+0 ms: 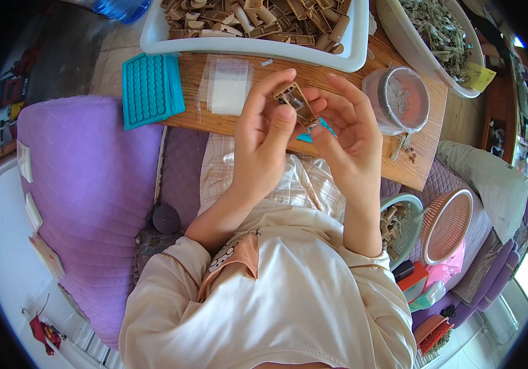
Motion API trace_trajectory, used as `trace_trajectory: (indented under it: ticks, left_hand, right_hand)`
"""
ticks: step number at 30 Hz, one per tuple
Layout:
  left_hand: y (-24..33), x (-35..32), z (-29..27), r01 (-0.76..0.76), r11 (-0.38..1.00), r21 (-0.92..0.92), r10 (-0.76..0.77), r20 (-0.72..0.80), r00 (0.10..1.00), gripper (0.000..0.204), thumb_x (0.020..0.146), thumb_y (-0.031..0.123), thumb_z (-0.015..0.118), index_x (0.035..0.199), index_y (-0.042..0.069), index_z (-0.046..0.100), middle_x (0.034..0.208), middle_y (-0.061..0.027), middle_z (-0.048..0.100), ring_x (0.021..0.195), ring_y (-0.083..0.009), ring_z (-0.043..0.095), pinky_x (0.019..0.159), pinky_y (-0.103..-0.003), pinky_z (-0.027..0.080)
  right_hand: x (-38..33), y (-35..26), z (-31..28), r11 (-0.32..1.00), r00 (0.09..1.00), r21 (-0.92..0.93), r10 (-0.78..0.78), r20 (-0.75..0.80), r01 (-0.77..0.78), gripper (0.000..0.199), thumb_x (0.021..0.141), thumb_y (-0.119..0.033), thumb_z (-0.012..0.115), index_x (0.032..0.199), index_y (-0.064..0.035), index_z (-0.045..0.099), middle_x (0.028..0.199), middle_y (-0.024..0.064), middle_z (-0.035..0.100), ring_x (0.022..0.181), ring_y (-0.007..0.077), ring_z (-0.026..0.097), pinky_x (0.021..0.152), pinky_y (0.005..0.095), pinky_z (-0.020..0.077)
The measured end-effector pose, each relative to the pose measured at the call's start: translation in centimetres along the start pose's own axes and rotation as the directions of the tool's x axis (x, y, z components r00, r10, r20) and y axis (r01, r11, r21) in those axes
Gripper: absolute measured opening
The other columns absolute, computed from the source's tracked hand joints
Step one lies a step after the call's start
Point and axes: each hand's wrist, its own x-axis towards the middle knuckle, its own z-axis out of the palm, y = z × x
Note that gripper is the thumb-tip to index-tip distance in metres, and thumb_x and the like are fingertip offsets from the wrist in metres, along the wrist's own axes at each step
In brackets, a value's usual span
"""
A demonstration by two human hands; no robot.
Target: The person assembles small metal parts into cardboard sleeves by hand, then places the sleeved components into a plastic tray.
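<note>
On my feed, left hand (266, 130) pinching brown hollow plastic casing (301, 106) between thumb and fingers, right hand (351, 136) loosely curled, index raised, grip unclear to me

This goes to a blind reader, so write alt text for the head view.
A person's left hand holds a small brown case at a wooden table, the right hand close beside it. Beyond the hands are a white tub of brown pieces, some clear bags and a stack of teal trays.
</note>
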Motion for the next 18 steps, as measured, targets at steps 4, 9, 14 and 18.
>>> trace_trajectory:
  ticks: [4,9,14,18]
  left_hand:
    - [-1.2,-0.4,-0.3,-0.166,0.913,0.373,0.145,0.085,0.986,0.03,0.086,0.01,0.044,0.115,0.002,0.04,0.102,-0.0102,0.052,0.091,-0.0121,0.052,0.077,-0.022,0.042]
    - [-1.8,0.4,-0.6,-0.099,0.946,0.308,0.089,0.044,0.995,0.029,0.086,0.007,0.044,0.114,0.001,0.043,0.098,-0.008,0.054,0.087,-0.0092,0.05,0.075,-0.021,0.042]
    - [-1.7,1.0,-3.0,0.164,0.985,0.05,-0.16,-0.072,0.984,0.036,0.085,0.011,0.047,0.118,0.002,0.04,0.099,-0.013,0.055,0.09,-0.0184,0.055,0.078,-0.029,0.046]
    - [-1.7,0.8,-5.2,0.166,0.981,0.104,-0.149,-0.152,0.977,0.04,0.085,0.013,0.047,0.122,0.003,0.036,0.103,-0.0151,0.053,0.092,-0.0217,0.055,0.08,-0.031,0.047]
  right_hand:
    - [0.5,0.8,0.0,0.986,0.993,-0.119,0.115,-0.03,-0.118,0.036,0.069,0.006,0.05,0.104,0.0008,0.048,0.094,0.0107,0.057,0.083,0.0146,0.056,0.071,0.0266,0.0465]
    - [1.5,2.2,-0.9,0.941,0.989,-0.318,0.137,0.054,-0.113,0.027,0.072,0.002,0.053,0.099,0.0002,0.051,0.083,0.007,0.059,0.077,0.0113,0.056,0.065,0.024,0.0461]
    - [2.7,4.6,-5.6,0.96,0.963,-0.221,0.21,0.171,-0.17,0.024,0.075,0.0,0.055,0.098,-0.0001,0.051,0.078,0.0101,0.06,0.068,0.0141,0.058,0.062,0.0255,0.0462]
    - [2.5,6.9,-7.4,0.718,0.995,-0.696,0.06,0.074,0.008,0.021,0.073,0.0,0.055,0.093,-0.0007,0.051,0.075,0.0129,0.059,0.066,0.0202,0.059,0.059,0.0277,0.0459]
